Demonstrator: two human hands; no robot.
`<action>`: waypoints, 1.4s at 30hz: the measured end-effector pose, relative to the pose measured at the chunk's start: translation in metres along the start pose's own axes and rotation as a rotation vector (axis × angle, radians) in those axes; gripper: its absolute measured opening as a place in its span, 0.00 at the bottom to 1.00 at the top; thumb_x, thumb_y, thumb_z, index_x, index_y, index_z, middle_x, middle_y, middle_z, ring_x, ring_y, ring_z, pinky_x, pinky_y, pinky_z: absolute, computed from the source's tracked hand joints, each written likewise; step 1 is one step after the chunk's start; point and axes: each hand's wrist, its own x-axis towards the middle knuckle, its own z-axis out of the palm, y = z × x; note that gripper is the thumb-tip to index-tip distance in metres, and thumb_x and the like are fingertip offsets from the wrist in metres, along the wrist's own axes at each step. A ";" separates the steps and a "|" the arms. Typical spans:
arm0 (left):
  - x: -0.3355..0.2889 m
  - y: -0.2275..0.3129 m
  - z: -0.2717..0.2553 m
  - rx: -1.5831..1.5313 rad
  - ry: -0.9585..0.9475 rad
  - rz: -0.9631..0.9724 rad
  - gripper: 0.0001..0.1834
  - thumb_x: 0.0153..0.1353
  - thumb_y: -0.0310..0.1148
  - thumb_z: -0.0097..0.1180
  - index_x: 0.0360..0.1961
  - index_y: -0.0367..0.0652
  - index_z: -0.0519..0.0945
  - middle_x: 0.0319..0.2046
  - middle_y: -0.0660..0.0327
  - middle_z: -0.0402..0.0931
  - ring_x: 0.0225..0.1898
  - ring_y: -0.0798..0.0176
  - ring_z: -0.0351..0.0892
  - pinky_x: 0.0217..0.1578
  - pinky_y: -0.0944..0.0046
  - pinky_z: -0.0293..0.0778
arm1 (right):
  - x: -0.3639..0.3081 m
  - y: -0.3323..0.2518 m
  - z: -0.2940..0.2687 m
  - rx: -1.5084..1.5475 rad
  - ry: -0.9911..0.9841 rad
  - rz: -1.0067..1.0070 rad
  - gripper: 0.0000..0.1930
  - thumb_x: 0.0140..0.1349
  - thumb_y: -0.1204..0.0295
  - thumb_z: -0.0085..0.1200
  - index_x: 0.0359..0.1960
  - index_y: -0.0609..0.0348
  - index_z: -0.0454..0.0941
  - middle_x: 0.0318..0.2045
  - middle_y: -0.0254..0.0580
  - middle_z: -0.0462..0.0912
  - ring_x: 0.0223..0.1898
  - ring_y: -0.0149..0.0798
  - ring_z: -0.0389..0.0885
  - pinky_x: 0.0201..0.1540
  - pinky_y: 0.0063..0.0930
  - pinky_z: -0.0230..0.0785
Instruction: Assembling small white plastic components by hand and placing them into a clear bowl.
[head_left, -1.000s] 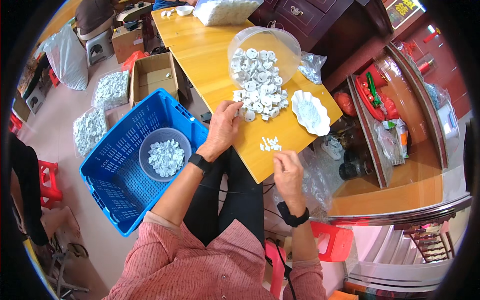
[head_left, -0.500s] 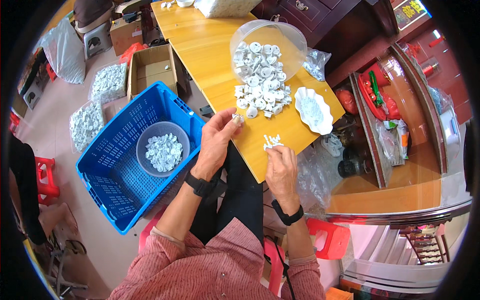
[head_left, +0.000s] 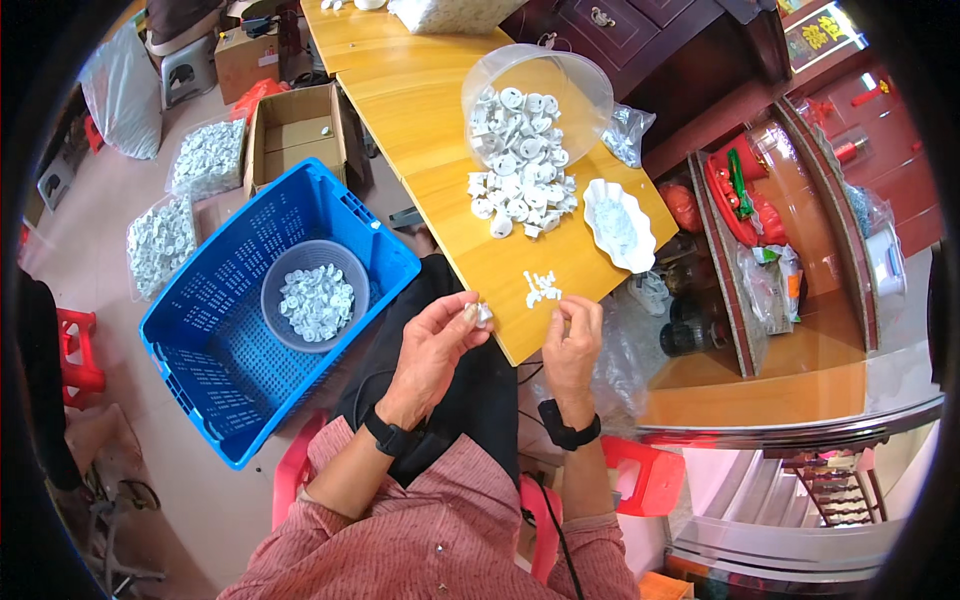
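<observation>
Thumb and fingers of my left hand (head_left: 432, 350) pinch a small white plastic part (head_left: 483, 315) by the near edge of the yellow table (head_left: 400, 110). My right hand (head_left: 573, 345) is a little to the right, fingertips pressed together; whatever they may hold is too small to make out. Just beyond those fingers lies a little heap of small white pegs (head_left: 543, 290). Farther back, a clear tub (head_left: 590, 85) rests on its side, and white round-topped plastic parts (head_left: 520, 195) spill from it onto the table. Right of them sits a white scalloped dish (head_left: 645, 250) with tiny pale pieces.
To my left stands a blue basket (head_left: 175, 335) with a grey bowl (head_left: 272, 290) of white parts inside. Behind it are an open cardboard box (head_left: 290, 135) and bags of white parts (head_left: 165, 240). A red stool (head_left: 650, 480) is at right, below wooden shelves (head_left: 730, 270).
My left hand has come down and to the right, toward me, still with the white part. My right hand has drawn back slightly from the pegs.
</observation>
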 end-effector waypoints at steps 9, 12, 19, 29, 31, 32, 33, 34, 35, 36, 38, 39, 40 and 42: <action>-0.013 -0.011 -0.004 -0.004 -0.027 -0.052 0.16 0.68 0.30 0.56 0.54 0.34 0.76 0.46 0.56 0.81 0.43 0.65 0.82 0.47 0.67 0.79 | 0.003 0.007 -0.010 -0.101 -0.035 0.019 0.10 0.59 0.83 0.51 0.43 0.68 0.77 0.45 0.53 0.75 0.48 0.55 0.75 0.52 0.43 0.68; -0.010 -0.015 -0.002 0.002 -0.030 -0.070 0.16 0.68 0.30 0.56 0.54 0.34 0.76 0.46 0.56 0.81 0.43 0.65 0.82 0.47 0.67 0.79 | 0.001 0.015 -0.009 -0.185 -0.078 -0.025 0.13 0.59 0.83 0.50 0.45 0.66 0.78 0.46 0.51 0.76 0.49 0.52 0.74 0.53 0.43 0.66; -0.012 -0.011 -0.006 -0.011 -0.032 -0.044 0.17 0.68 0.31 0.56 0.55 0.34 0.76 0.47 0.56 0.80 0.43 0.65 0.82 0.46 0.67 0.79 | -0.007 0.007 -0.014 -0.271 -0.160 -0.082 0.15 0.55 0.83 0.50 0.46 0.66 0.78 0.49 0.46 0.76 0.50 0.52 0.72 0.53 0.44 0.64; -0.016 -0.012 -0.003 0.006 -0.049 -0.049 0.17 0.69 0.31 0.56 0.55 0.34 0.75 0.46 0.57 0.80 0.43 0.65 0.82 0.46 0.68 0.79 | -0.021 -0.013 -0.028 -0.254 -0.243 -0.097 0.16 0.54 0.82 0.53 0.47 0.68 0.78 0.50 0.47 0.76 0.52 0.51 0.72 0.55 0.43 0.64; -0.017 -0.012 -0.002 0.013 -0.047 -0.054 0.17 0.69 0.31 0.56 0.55 0.34 0.75 0.46 0.57 0.80 0.43 0.65 0.82 0.46 0.68 0.79 | -0.024 -0.009 -0.028 -0.195 -0.213 -0.100 0.15 0.54 0.82 0.54 0.45 0.68 0.78 0.48 0.47 0.77 0.51 0.50 0.73 0.54 0.43 0.65; -0.017 -0.013 -0.002 0.015 -0.050 -0.053 0.16 0.69 0.31 0.56 0.54 0.34 0.76 0.46 0.57 0.80 0.43 0.65 0.82 0.46 0.68 0.79 | -0.026 -0.007 -0.028 -0.137 -0.184 -0.104 0.13 0.55 0.82 0.55 0.44 0.68 0.79 0.47 0.47 0.78 0.50 0.50 0.74 0.54 0.42 0.66; -0.018 -0.014 -0.003 0.016 -0.053 -0.052 0.16 0.69 0.31 0.56 0.54 0.34 0.76 0.46 0.57 0.81 0.43 0.65 0.83 0.46 0.68 0.79 | -0.028 -0.004 -0.027 -0.137 -0.183 -0.102 0.13 0.55 0.82 0.55 0.44 0.68 0.79 0.47 0.47 0.78 0.50 0.50 0.74 0.54 0.42 0.66; -0.018 -0.014 -0.002 0.018 -0.055 -0.053 0.16 0.69 0.31 0.56 0.54 0.34 0.76 0.46 0.57 0.81 0.43 0.65 0.83 0.46 0.68 0.79 | -0.028 -0.003 -0.027 -0.095 -0.158 -0.096 0.11 0.55 0.83 0.55 0.41 0.68 0.80 0.46 0.48 0.79 0.48 0.50 0.75 0.52 0.42 0.67; -0.019 -0.015 -0.002 0.017 -0.060 -0.055 0.16 0.68 0.30 0.56 0.54 0.35 0.76 0.46 0.57 0.81 0.43 0.65 0.83 0.46 0.68 0.79 | -0.029 -0.002 -0.027 -0.052 -0.132 -0.091 0.08 0.56 0.84 0.55 0.38 0.67 0.80 0.45 0.48 0.79 0.46 0.51 0.76 0.51 0.41 0.68; -0.020 -0.015 -0.002 0.017 -0.065 -0.056 0.16 0.68 0.30 0.56 0.54 0.35 0.76 0.45 0.57 0.81 0.43 0.64 0.83 0.46 0.68 0.79 | -0.030 -0.002 -0.027 -0.053 -0.130 -0.089 0.08 0.56 0.84 0.55 0.38 0.67 0.80 0.45 0.48 0.79 0.46 0.51 0.76 0.51 0.41 0.68; -0.022 -0.016 -0.001 0.019 -0.071 -0.064 0.15 0.68 0.30 0.56 0.53 0.35 0.77 0.45 0.57 0.81 0.43 0.64 0.83 0.45 0.68 0.79 | -0.029 -0.004 -0.028 -0.048 -0.121 -0.074 0.06 0.57 0.84 0.53 0.37 0.66 0.77 0.44 0.49 0.79 0.44 0.52 0.77 0.48 0.42 0.70; -0.023 -0.016 -0.001 0.020 -0.075 -0.073 0.15 0.68 0.30 0.56 0.53 0.35 0.77 0.45 0.57 0.81 0.43 0.64 0.83 0.45 0.68 0.79 | -0.029 -0.005 -0.027 -0.047 -0.120 -0.074 0.06 0.57 0.84 0.53 0.37 0.66 0.77 0.44 0.49 0.79 0.44 0.52 0.77 0.48 0.42 0.70; -0.024 -0.017 0.000 0.022 -0.078 -0.073 0.15 0.68 0.30 0.56 0.53 0.35 0.77 0.45 0.57 0.81 0.43 0.64 0.83 0.45 0.68 0.79 | -0.029 -0.006 -0.025 -0.058 -0.097 -0.081 0.05 0.59 0.83 0.52 0.37 0.66 0.76 0.42 0.51 0.78 0.43 0.53 0.77 0.47 0.41 0.70; -0.025 -0.020 0.001 0.004 -0.087 -0.103 0.16 0.67 0.29 0.57 0.54 0.34 0.76 0.43 0.57 0.81 0.41 0.66 0.83 0.45 0.69 0.80 | -0.030 -0.009 -0.023 -0.069 -0.073 -0.087 0.04 0.61 0.82 0.52 0.37 0.66 0.75 0.41 0.52 0.78 0.42 0.53 0.77 0.46 0.41 0.70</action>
